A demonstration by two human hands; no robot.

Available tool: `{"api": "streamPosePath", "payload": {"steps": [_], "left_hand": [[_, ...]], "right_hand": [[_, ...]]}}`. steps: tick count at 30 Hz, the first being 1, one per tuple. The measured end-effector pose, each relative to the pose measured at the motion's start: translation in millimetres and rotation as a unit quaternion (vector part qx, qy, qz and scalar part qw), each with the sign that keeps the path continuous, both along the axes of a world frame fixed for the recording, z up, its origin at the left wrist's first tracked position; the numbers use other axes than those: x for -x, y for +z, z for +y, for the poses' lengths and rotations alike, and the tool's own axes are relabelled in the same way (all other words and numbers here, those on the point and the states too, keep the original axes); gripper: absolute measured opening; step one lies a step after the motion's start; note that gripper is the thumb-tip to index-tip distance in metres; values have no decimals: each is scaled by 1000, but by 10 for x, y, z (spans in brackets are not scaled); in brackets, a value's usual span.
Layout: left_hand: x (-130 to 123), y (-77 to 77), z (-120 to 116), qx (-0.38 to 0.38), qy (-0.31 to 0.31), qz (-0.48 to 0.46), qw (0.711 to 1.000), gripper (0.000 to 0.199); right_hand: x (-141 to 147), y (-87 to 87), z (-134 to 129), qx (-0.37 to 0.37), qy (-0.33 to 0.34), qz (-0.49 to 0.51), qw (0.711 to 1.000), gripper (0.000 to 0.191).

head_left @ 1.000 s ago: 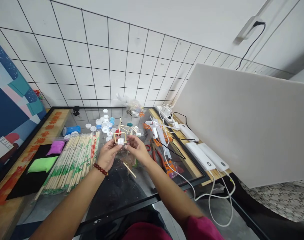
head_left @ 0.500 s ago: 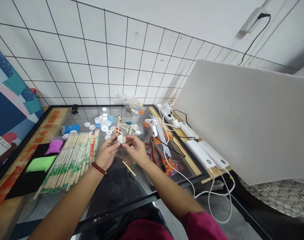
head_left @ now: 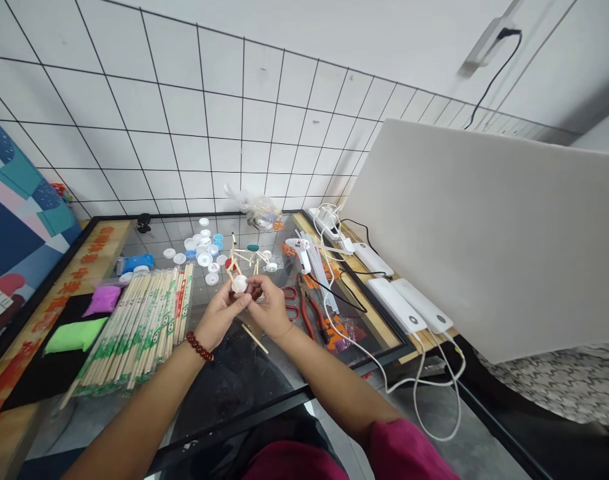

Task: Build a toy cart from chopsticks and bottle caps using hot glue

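In front of me both hands are closed around a small frame of short wooden sticks with a white bottle cap on its near side. My left hand pinches it from the left, thumb by the cap. On the other side my right hand grips it, fingers curled and partly hidden. Behind them, a similar stick piece with a dark green oval and white caps rests on the glass table. One loose stick lies below my right hand.
Loose bottle caps lie behind my left hand. Bagged chopsticks and clay packs, green and purple, are at left. Right of my hands are red-handled pliers, red scissors, a glue gun and white cables.
The cap and stick frame have turned in my fingers, so the cap's round face shows more. My hands have dropped slightly and the whole view has shifted a little.
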State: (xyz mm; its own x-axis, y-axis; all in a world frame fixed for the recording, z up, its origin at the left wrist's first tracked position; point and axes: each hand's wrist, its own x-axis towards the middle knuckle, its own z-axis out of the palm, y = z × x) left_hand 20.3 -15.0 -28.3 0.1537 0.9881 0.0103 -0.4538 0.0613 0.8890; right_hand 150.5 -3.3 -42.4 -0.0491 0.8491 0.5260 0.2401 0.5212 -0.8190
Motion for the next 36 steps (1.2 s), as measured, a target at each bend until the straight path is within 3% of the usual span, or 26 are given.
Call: {"api": "streamPosePath", "payload": {"steps": [6,12,18,22,30,36], "left_hand": [[33,-105,48,30,24,-35,999,53],[79,-87,74,31,18,-63,997,49],[82,-51,71,34,-10,-108,994,41],[87,-35,53,63,-62,-127,988,37],[94,-55,60,106,-77,-144,981,32],[78,-90,76,73,-51,-100,991,49]], "right_hand": [[12,-43,-1,-25,8,-26,999,21],[-4,103,-60,-34,35,-17,999,28],[-56,116,30,103,25,138,985,31],[-81,38,128,146,49,158,975,32],[-58,53,131,160,49,165,972,26],[-66,-21,185,173,38,180,968,23]]}}
